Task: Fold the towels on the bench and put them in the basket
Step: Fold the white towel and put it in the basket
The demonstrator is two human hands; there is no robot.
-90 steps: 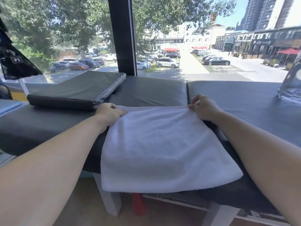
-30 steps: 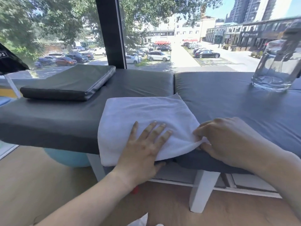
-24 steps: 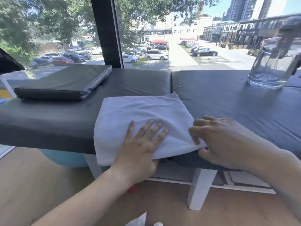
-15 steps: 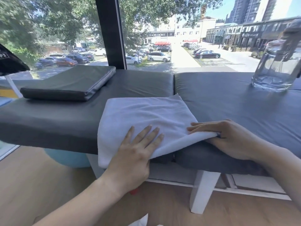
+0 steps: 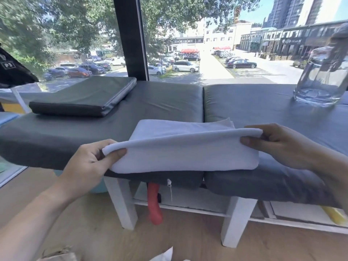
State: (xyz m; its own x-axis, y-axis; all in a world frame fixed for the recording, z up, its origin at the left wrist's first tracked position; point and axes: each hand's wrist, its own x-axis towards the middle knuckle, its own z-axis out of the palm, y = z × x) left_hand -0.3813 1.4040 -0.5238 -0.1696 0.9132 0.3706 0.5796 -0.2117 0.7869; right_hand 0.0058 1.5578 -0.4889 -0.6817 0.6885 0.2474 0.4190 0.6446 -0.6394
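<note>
A white towel (image 5: pixel 180 147), folded into several layers, lies at the front edge of the grey padded bench (image 5: pixel 165 102). Its near folded edge is raised off the cushion. My left hand (image 5: pixel 90 162) pinches the towel's near left corner between thumb and fingers. My right hand (image 5: pixel 278 146) pinches the near right corner the same way. The far part of the towel still rests on the bench. No basket can be made out.
A flat dark cushion (image 5: pixel 84 98) lies on the bench at back left. A clear glass jar (image 5: pixel 323 76) stands at back right. White bench legs (image 5: pixel 122 202) and a red object (image 5: pixel 154 204) show below. Something white (image 5: pixel 165 256) and a brown object (image 5: pixel 56 255) sit at the bottom edge.
Both hands went from lying on the towel to pinching its near corners. The near edge has been lifted off the bench, and the towel now looks narrower and thicker.
</note>
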